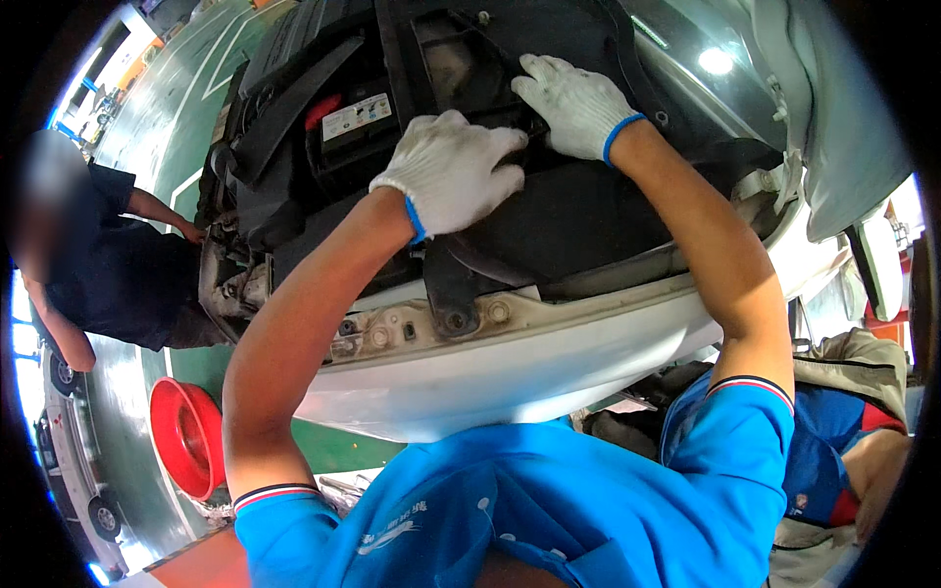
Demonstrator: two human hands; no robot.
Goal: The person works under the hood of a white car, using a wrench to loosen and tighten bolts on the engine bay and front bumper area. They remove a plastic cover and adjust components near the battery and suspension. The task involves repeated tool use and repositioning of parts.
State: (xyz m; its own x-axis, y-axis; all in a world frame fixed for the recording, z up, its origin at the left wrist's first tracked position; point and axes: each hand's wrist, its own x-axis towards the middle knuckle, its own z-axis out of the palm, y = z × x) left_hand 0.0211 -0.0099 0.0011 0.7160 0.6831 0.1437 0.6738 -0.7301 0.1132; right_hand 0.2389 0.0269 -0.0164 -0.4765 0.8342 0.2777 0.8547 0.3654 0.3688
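Observation:
Both of my hands wear white knit gloves with blue cuffs and are over the engine bay of a white car [421, 377]. My left hand [453, 174] hovers over or rests on the black plastic trim beside the battery [355, 120], thumb and forefinger apart; its other fingertips are hidden. Farther right and forward, my right hand [576, 106] lies on the black parts near a dark opening, its fingers extended and slightly bent. I see nothing held in either hand. A black plastic cover [588, 220] spans the area below them.
A red cover [322, 112] sits beside the battery. At left, a person in dark clothes [118, 255] has a hand at the car's corner. A red basin [186, 438] stands on the green floor. Another person in blue and red [833, 441] is low at right.

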